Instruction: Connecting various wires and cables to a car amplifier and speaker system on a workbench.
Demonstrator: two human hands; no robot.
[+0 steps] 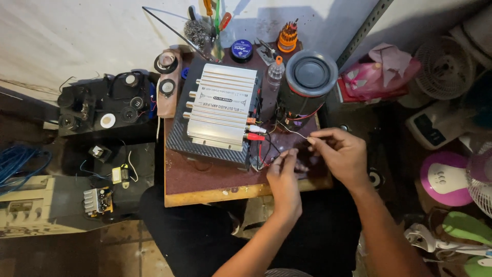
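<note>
Both hands — left [285,177], right [341,154] — pinched shut, fingertips close together

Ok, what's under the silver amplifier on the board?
The silver amplifier sits on a black box with a carbon-weave pattern, which rests on the brown board. The box's top is covered by the amplifier, so what is between them cannot be seen.

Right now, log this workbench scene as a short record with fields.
surface: small brown board on the person's lap
left hand: left hand pinching a thin wire near the board's front right
right hand: right hand pinching the same wire's other end
centre: silver amplifier with red and white plugs at its side
right of amplifier: round speaker, cone facing up
back edge: clear bottle, blue tin
</note>
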